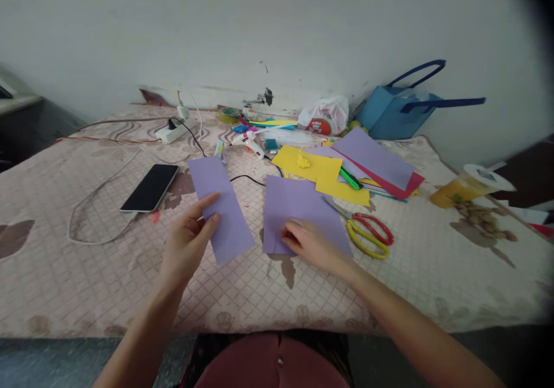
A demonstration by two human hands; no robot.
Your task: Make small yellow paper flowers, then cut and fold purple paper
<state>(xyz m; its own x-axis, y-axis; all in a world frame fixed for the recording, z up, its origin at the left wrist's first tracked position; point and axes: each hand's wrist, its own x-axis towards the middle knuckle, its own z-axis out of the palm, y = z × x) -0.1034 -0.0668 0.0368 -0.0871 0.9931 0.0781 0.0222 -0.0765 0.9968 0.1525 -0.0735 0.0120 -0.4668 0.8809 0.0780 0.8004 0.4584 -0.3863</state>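
My left hand [194, 232] pinches a purple paper strip [223, 209] by its left edge, thumb in front, and holds it tilted over the table. My right hand [305, 241] is closed, fingers curled together, over the lower part of a larger purple paper sheet [294, 197]. A faint thin line hangs below its fingertips; whether they grip it I cannot make out. Beside that sheet, to the right, lie scissors [367, 232] with one red and one yellow handle loop, the blade tips over the paper.
Yellow paper [298, 165], a green cutter [350, 177] and more purple sheets [376, 157] lie behind. A white glue gun [251, 142] has a black cord. Left are a phone [151, 187] on its cable and a power strip [173, 131]. A cup of orange drink [459, 190] stands right.
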